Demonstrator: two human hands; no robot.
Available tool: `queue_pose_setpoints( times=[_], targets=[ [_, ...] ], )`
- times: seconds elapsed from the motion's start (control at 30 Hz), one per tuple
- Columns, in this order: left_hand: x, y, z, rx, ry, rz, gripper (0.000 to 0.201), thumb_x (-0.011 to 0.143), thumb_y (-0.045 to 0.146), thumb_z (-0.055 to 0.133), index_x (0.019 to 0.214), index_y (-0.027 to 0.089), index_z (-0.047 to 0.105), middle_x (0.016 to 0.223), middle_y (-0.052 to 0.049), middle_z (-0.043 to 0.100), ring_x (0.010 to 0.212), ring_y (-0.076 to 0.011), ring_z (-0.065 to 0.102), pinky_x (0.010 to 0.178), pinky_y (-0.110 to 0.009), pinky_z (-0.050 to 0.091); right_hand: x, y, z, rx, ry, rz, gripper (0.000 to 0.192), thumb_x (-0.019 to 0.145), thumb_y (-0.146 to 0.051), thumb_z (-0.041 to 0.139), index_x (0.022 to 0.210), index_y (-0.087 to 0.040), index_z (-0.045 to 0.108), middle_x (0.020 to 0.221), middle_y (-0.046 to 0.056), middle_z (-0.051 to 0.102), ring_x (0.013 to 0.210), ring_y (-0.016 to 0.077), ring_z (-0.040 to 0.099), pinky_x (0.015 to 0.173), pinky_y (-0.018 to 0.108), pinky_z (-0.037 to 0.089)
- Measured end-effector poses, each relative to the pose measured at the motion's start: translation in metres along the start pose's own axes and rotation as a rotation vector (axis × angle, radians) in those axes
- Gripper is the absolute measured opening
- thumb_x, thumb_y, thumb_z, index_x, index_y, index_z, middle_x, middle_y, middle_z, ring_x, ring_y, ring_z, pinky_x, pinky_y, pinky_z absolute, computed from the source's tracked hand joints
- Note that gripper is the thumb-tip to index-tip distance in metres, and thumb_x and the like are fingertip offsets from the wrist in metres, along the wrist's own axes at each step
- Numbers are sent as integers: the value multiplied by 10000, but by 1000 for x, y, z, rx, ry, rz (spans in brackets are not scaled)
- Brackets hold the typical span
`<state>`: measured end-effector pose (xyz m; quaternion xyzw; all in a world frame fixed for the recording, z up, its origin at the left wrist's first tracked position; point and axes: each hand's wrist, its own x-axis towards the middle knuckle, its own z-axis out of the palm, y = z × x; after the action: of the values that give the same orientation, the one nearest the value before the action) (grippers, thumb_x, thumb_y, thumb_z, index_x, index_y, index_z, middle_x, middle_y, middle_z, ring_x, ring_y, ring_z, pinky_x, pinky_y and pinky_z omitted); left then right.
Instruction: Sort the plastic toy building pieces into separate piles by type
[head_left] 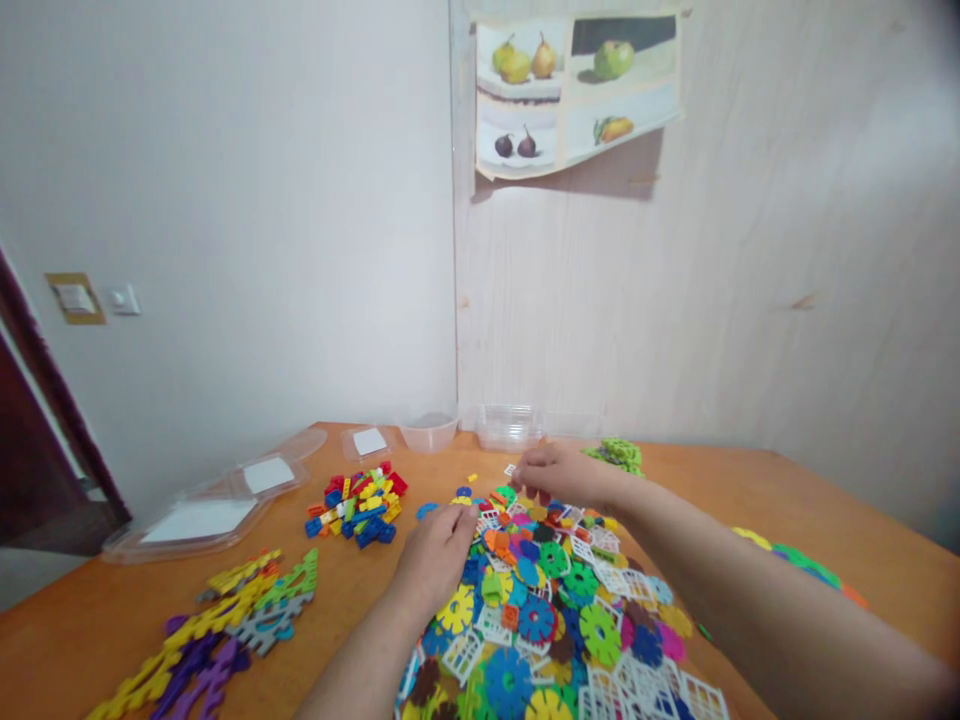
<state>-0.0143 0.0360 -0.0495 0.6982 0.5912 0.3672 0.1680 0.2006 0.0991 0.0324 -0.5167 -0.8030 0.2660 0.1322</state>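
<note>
Discs (pixel 540 600), a bright heap of gear-shaped plastic pieces mixed with white window-frame bits, lie spread across the tabletop (pixel 360 590) directly in front of the person. The left hand (pixel 442 555) rests palm-down on the heap's near-left edge, fingers curled loosely over the pieces; whether they pinch one I cannot tell. The right hand (pixel 559 470) sits at the heap's far edge, fingers bent down onto the pieces, and its grip is likewise hidden.

To sort well here, it seems best to lift one piece at a time from the loose rim of the heap, since the discs' teeth likely catch on their neighbours and the white frames tangle among them.

Left of the heap lies a small pile of bricks (pixel 358 505); nearer the person on that side, long yellow, purple and grey strips (pixel 217 630). Beyond the bricks sit clear lids (pixel 217 510), and behind the heap two clear tubs (pixel 469 428) stand by the wall. A green cluster (pixel 619 453) lies just behind the right hand, close enough to be nudged. More flat pieces (pixel 802 570) lie to the heap's right.
</note>
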Motion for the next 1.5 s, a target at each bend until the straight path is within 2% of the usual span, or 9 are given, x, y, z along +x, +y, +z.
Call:
queue_pose_setpoints(
  times=[0.17, 0.3, 0.47, 0.57, 0.67, 0.83, 1.2, 1.37, 1.5],
  targets=[
    [-2, 1, 0, -37, -16, 13, 434, 931, 537, 373, 824, 229, 660, 900, -29, 699, 888, -204, 606, 714, -246, 399, 18, 45, -12, -243, 193, 167, 395, 913, -401, 402, 900, -130, 690, 979, 154, 712, 873, 232, 633, 686, 276, 429],
    [-2, 0, 1, -44, -19, 26, 402, 919, 526, 404, 890, 251, 696, 949, -22, 706, 949, -209, 613, 770, -247, 415, 20, 67, -3, -365, 147, 199, 385, 901, -429, 448, 868, -160, 721, 1010, 159, 717, 965, 278, 641, 761, 321, 443],
    [-1, -1, 2, -58, -39, 17, 412, 913, 537, 412, 916, 243, 701, 985, -32, 708, 986, -216, 611, 794, -253, 421, 23, 71, 10, -385, 109, 213, 411, 900, -444, 451, 888, -142, 730, 1033, 191, 708, 1002, 315, 634, 798, 362, 452],
    [-1, -1, 1, -60, -52, 11, 427, 916, 543, 402, 920, 235, 698, 985, -35, 707, 992, -220, 611, 796, -261, 424, 24, 71, 11, -321, 97, 211, 418, 908, -432, 441, 850, -130, 724, 986, 175, 709, 956, 279, 641, 769, 315, 456],
    [-1, 0, 1, -57, -54, 17, 432, 912, 550, 406, 934, 234, 700, 989, -36, 706, 1000, -223, 609, 811, -269, 425, 21, 70, 13, -204, 56, 216, 398, 891, -448, 474, 829, -134, 710, 836, 118, 694, 769, 207, 644, 648, 259, 454],
    [-2, 1, 1, -69, -62, 37, 440, 896, 571, 441, 990, 234, 708, 1039, -46, 702, 1012, -228, 612, 829, -277, 429, 4, 57, 19, 40, -83, 200, 348, 832, -493, 549, 885, -184, 700, 633, 0, 583, 472, 107, 482, 446, 222, 363],
    [-4, 13, 1, -142, -42, 61, 378, 869, 527, 532, 1039, 236, 705, 1056, -50, 711, 1028, -228, 620, 889, -284, 415, -36, 12, 31, 249, -154, -45, 151, 780, -320, 625, 820, -196, 701, 690, -21, 601, 622, 96, 513, 566, 193, 405],
    [-6, 18, -2, -211, -79, 40, 298, 884, 434, 516, 998, 228, 699, 1013, -35, 719, 974, -212, 636, 842, -274, 433, -50, 0, 28, 318, -233, -153, 182, 804, -326, 601, 893, -228, 727, 761, -15, 655, 678, 110, 558, 619, 200, 440],
    [-7, 18, -3, -232, -63, -4, 223, 829, 328, 554, 963, 221, 697, 987, -23, 723, 947, -204, 641, 815, -265, 442, -35, -1, 22, 406, -97, -92, 244, 826, -389, 569, 883, -192, 701, 710, -4, 646, 654, 111, 573, 588, 200, 440]
  ],
)
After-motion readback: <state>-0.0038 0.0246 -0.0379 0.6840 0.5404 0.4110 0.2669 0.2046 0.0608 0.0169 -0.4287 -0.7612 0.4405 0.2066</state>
